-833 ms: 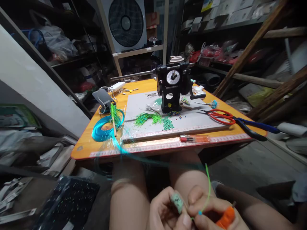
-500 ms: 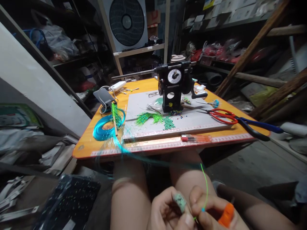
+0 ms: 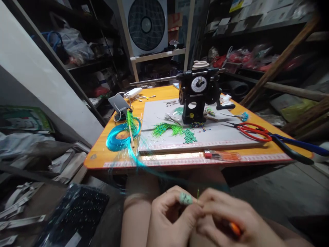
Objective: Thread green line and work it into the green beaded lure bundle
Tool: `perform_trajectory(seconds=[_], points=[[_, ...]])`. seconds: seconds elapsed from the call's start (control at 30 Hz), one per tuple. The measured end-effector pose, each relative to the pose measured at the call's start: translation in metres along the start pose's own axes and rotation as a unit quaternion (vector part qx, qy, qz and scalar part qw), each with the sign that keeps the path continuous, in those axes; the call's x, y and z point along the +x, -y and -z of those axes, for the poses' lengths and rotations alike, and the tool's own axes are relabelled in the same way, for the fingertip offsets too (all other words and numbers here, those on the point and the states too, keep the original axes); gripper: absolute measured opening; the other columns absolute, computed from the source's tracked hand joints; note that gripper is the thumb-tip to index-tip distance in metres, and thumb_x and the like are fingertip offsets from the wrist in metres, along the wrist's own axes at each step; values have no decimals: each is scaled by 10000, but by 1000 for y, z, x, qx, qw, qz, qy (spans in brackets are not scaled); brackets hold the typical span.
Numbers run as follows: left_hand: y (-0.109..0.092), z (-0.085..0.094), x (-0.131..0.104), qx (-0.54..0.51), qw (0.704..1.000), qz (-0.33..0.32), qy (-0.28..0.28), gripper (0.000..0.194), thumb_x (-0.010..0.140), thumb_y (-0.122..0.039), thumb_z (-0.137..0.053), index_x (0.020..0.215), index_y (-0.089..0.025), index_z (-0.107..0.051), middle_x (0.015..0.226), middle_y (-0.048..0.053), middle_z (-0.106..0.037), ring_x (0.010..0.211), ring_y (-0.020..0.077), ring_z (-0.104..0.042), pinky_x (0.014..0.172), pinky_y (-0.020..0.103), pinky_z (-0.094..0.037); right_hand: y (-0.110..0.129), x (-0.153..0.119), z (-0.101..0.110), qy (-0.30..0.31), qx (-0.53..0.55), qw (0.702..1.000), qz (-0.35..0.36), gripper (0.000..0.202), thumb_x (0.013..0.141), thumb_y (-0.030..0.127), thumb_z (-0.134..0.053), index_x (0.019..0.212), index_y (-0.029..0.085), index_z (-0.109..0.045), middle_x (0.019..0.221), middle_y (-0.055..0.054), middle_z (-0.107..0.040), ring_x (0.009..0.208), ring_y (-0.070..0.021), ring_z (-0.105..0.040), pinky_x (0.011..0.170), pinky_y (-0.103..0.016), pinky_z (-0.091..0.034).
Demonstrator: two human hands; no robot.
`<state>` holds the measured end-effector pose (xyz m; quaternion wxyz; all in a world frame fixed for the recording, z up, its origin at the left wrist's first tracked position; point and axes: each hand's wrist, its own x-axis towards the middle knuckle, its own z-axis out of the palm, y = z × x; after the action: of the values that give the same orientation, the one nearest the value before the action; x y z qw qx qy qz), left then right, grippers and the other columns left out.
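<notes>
Both hands, left hand (image 3: 171, 216) and right hand (image 3: 231, 219), pinch a green strand (image 3: 198, 194) below the orange table (image 3: 180, 161); keep it taut.

Two hands, the left hand (image 3: 171, 219) and the right hand (image 3: 231, 219), met at six o'clock. On the one table (image 3: 159, 94) stood one black winder (image 3: 199, 94), one red scissors (image 3: 253, 131) at three o'clock, one screwdriver (image 3: 222, 155), one blue fibre coil (image 3: 120, 135) at nine o'clock, and perhaps several dozen green beads (image 3: 189, 136), too blurred to count.
</notes>
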<state>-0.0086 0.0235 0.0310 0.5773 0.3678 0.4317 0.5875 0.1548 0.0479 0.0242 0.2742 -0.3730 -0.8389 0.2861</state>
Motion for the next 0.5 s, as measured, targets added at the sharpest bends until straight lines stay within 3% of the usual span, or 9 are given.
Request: perform_trajectory(seconds=[0.1,0.17,0.33,0.5], points=[[-6,4,1,13,997,11,-79,237,606,-405,-901,643,-191,-805,650,10,-666,607,109,-559,616,191,-468,-23,32,32,-162,-158,974,10,190,945,300,-529,958,219,-700,953,-60,-692,830,-180,-676,709,-273,-526],[-7,8,2,32,993,34,-107,228,565,-370,-923,655,-194,-809,621,3,-668,575,111,-566,589,199,-489,-43,54,49,-207,-213,954,-23,217,938,300,-530,956,195,-718,956,-77,-683,797,-222,-664,715,-362,-503],[-1,14,3,54,991,51,-116,246,567,-349,-919,621,-160,-771,544,7,-656,541,129,-602,530,202,-497,-74,92,60,-176,-265,946,-56,143,885,325,-658,894,193,-715,919,-24,-692,785,-170,-635,741,-361,-513],[5,13,7,36,992,55,-109,238,592,-296,-899,603,-149,-713,521,-14,-617,504,104,-555,516,193,-461,-74,102,54,-165,-256,952,-38,120,904,284,-639,869,181,-690,893,-15,-683,783,-150,-629,757,-344,-521]])
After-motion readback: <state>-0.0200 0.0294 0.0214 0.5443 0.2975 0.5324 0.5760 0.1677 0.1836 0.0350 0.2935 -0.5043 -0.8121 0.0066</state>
